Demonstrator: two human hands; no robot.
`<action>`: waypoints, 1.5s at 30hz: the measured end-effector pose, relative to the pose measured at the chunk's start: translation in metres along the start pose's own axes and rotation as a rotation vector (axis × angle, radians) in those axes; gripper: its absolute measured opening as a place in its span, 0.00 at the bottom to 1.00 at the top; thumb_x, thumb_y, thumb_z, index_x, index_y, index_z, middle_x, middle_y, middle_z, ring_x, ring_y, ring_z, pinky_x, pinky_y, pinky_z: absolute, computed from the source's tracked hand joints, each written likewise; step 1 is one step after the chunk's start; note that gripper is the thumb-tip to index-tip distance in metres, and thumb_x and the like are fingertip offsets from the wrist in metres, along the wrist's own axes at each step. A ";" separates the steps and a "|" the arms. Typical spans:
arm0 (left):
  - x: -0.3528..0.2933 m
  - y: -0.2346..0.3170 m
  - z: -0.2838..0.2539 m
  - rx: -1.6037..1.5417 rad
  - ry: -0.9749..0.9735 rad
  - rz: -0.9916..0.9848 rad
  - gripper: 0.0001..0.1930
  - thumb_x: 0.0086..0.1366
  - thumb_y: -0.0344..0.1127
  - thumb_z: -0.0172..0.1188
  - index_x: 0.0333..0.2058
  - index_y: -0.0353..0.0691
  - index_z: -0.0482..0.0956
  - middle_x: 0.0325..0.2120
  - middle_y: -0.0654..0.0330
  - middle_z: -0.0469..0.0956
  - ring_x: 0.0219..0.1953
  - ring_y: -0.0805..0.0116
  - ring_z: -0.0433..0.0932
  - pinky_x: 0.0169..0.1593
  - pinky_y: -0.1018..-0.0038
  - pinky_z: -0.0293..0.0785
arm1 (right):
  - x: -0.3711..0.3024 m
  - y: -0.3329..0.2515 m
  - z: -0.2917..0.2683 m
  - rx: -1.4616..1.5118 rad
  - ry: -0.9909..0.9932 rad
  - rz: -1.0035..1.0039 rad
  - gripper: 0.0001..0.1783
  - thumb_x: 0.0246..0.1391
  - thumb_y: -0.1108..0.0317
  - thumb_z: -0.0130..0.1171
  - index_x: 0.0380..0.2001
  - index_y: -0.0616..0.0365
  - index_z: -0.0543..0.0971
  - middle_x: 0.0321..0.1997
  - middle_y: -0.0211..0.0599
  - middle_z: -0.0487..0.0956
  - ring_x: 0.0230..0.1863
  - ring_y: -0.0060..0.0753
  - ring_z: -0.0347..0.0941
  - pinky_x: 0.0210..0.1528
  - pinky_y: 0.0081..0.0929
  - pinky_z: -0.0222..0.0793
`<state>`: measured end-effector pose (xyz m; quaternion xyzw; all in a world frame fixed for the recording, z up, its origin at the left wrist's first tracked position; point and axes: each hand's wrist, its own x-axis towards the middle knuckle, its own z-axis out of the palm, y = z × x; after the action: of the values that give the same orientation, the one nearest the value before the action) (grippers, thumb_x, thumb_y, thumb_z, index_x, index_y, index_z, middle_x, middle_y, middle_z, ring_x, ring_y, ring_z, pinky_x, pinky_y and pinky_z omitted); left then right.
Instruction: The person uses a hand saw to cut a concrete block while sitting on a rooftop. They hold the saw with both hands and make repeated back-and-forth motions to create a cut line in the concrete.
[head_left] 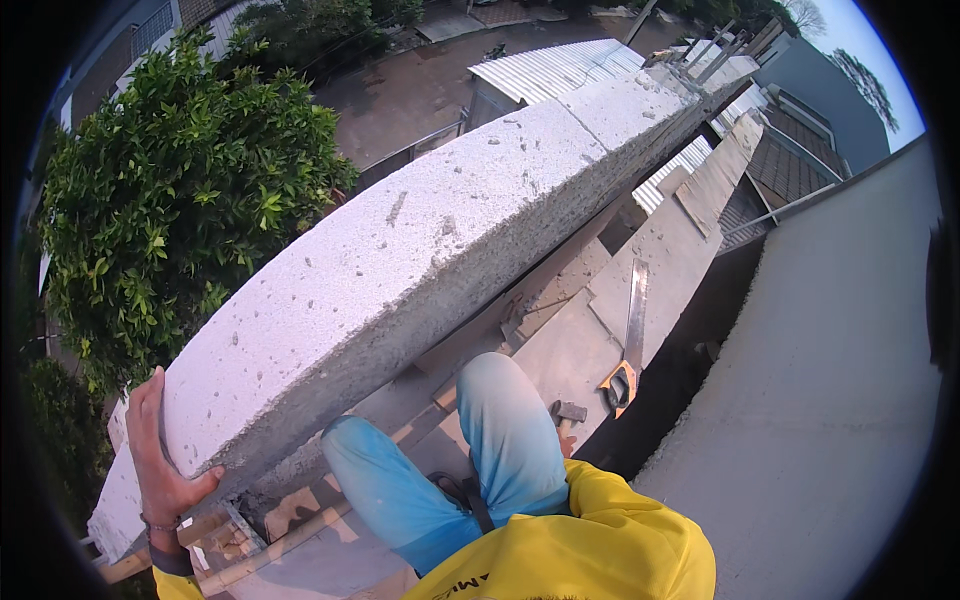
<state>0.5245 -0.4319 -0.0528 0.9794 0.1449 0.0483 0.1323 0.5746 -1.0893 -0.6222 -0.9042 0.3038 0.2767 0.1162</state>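
My left hand (170, 462) grips the near end of a long pale concrete block row (400, 250), thumb on its near side and fingers up over the far corner. The row's top is whitish, with scattered crumbs. My right hand does not show; the yellow sleeve (640, 520) on that side covers where it would be. Beside my right knee, a hammer (569, 411) has its head showing, with its handle running toward the sleeve. A handsaw (634, 320) with an orange and black handle lies on the boards farther right.
I sit with bent knees on plywood planks (562, 365) along the block row. To the right, a dark gap (690, 370) separates the planks from a grey wall (820, 370). Beyond the row, a leafy tree (180, 200), a corrugated roof (560, 68) and the ground lie lower down.
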 end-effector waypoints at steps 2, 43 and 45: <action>0.000 0.000 0.001 -0.008 0.034 0.023 0.61 0.38 0.65 0.71 0.71 0.37 0.65 0.61 0.44 0.69 0.63 0.43 0.69 0.67 0.49 0.63 | 0.003 -0.002 0.003 -0.037 0.014 0.015 0.19 0.64 0.43 0.53 0.54 0.34 0.73 0.62 0.56 0.62 0.59 0.69 0.70 0.56 0.62 0.72; 0.007 0.012 0.016 0.303 -0.001 -0.042 0.65 0.54 0.85 0.57 0.75 0.37 0.53 0.74 0.45 0.55 0.76 0.44 0.54 0.75 0.47 0.48 | 0.299 -0.086 -0.435 -0.062 0.148 0.046 0.43 0.54 0.54 0.63 0.74 0.39 0.65 0.67 0.51 0.76 0.68 0.52 0.74 0.69 0.44 0.70; 0.004 0.009 0.013 0.297 -0.025 -0.063 0.65 0.55 0.84 0.56 0.76 0.37 0.52 0.75 0.44 0.55 0.76 0.43 0.54 0.75 0.46 0.48 | 0.333 -0.097 -0.441 -0.112 0.226 0.072 0.41 0.56 0.53 0.63 0.73 0.38 0.66 0.67 0.52 0.75 0.66 0.53 0.75 0.67 0.45 0.71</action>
<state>0.5326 -0.4422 -0.0630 0.9836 0.1795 0.0099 -0.0110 1.0443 -1.3411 -0.4468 -0.9232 0.3313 0.1936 0.0206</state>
